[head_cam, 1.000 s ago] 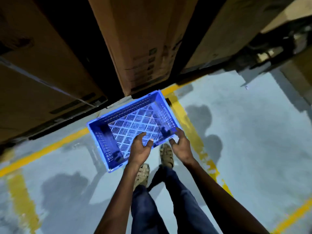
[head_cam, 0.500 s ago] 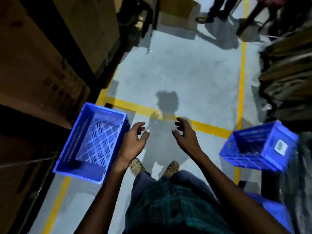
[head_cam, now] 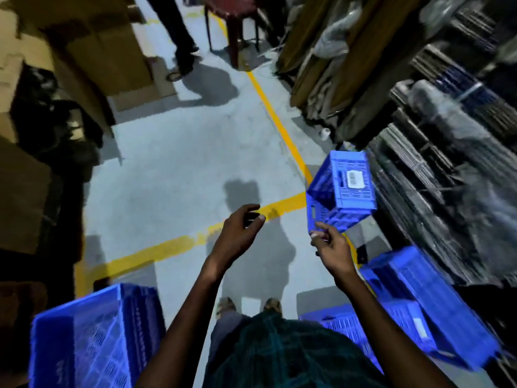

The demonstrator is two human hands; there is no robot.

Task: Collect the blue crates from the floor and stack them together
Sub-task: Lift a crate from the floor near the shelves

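A blue perforated crate [head_cam: 342, 190] with a white barcode label lies tipped on its side at the right, leaning by the stacked goods. My right hand [head_cam: 331, 249] hovers just below its lower corner, fingers loosely curled, holding nothing. My left hand [head_cam: 237, 229] is raised over the yellow floor line, fingers apart and empty. Another blue crate [head_cam: 92, 337] stands on the floor at the bottom left. More blue crates [head_cam: 425, 306] lie at the bottom right, partly hidden by my right arm.
Cardboard boxes [head_cam: 92, 46] line the left side. Stacked bundles and wrapped goods [head_cam: 447, 141] fill the right. Another person's legs [head_cam: 179, 35] and a dark red stool [head_cam: 232, 21] stand at the far end of the grey aisle. Yellow lines [head_cam: 156, 250] cross the floor.
I have turned right away from the crate I set down by the boxes. That crate now sits at my lower left. Both hands have swung toward the tipped crate on the right.
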